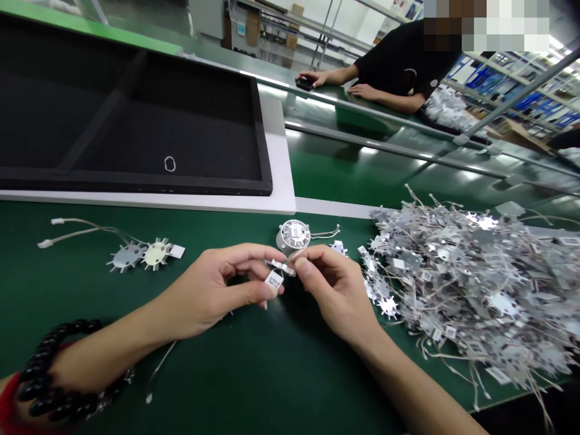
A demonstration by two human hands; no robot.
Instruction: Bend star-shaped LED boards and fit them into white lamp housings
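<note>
Small silver toothed metal plate with white label [277, 270] is pinched edgewise, left hand [212, 291] and right hand [334, 285] both clamped on it, just before the round silver drum [293, 235], probably leaving the label exposed.

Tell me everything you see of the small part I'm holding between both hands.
The silvery part is small, thin and metallic-looking, seen nearly edge-on and held level above the green mat. A white printed tag hangs under it. The left hand pinches its left end, thumb by the tag; the right hand pinches its right end. Fingers hide its full outline.
</note>
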